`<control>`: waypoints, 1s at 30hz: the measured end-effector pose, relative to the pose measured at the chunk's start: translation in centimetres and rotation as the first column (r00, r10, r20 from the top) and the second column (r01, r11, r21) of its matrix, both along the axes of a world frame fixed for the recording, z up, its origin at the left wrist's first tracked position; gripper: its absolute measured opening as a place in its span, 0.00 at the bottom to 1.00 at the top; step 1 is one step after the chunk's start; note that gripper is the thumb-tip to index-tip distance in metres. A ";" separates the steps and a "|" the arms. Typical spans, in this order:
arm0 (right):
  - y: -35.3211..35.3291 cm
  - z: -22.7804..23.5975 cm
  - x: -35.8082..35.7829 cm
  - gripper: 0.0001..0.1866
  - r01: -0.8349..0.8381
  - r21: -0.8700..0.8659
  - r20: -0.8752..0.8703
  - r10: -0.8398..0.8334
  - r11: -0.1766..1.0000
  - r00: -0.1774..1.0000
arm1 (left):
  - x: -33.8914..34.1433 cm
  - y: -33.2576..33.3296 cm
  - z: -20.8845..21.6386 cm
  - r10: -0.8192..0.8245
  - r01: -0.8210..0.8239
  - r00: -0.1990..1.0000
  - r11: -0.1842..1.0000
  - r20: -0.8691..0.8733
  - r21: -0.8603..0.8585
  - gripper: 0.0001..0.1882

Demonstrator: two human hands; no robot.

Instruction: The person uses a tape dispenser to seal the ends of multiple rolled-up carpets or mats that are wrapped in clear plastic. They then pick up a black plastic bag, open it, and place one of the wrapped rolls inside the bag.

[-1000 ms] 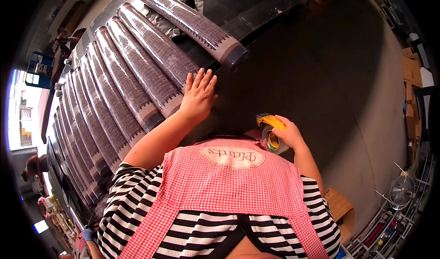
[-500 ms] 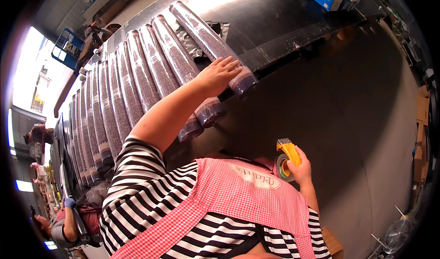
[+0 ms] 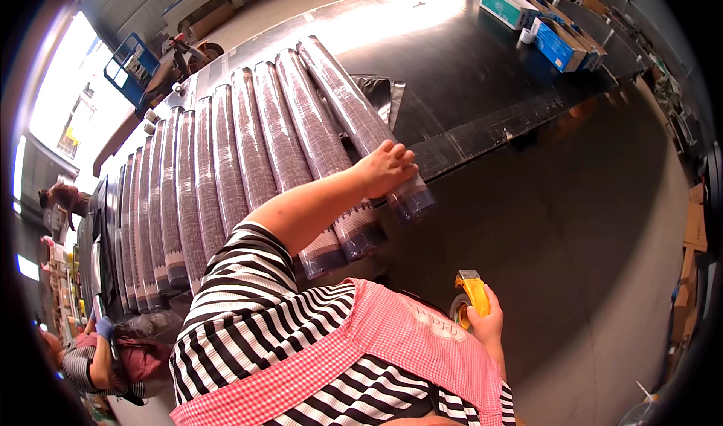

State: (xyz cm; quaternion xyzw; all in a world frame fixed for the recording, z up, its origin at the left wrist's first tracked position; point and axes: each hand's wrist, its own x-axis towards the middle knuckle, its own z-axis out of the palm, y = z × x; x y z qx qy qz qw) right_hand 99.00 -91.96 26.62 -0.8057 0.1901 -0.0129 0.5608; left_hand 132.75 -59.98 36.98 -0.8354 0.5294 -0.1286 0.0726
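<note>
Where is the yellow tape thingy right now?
In the head view, the yellow tape dispenser is low and right of centre, held in the right hand beside the pink checked apron, away from the wrapped rolls on the black table.

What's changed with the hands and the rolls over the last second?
The left hand slid along the rightmost wrapped roll toward its near end and now lies flat on it near the table edge. The view has also swung, bringing more of the black table and the blue boxes into sight. The right hand still grips the yellow tape dispenser by the apron; the rolls stay side by side.
</note>
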 end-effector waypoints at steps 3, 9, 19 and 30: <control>0.3 1.3 1.5 0.36 -0.009 -0.009 0.017 0.010 1.000 1.000 | -1.7 1.0 -0.7 0.002 0.000 0.999 0.999 0.043 -0.035 0.18; 1.6 2.8 4.1 0.36 -0.014 -0.044 0.095 0.018 0.999 0.995 | -2.4 1.4 -0.8 0.043 -0.046 0.997 0.998 -0.071 -0.035 0.24; 3.9 7.7 5.4 0.37 -0.030 -0.088 0.224 0.049 0.996 0.973 | -1.1 4.8 1.9 0.030 -0.050 0.900 0.998 -0.435 -0.034 0.38; 8.2 16.5 7.1 0.44 -0.071 -0.541 0.552 0.417 0.838 0.722 | -7.6 -0.2 5.0 -0.500 -0.702 -0.430 0.709 -0.752 -0.070 0.34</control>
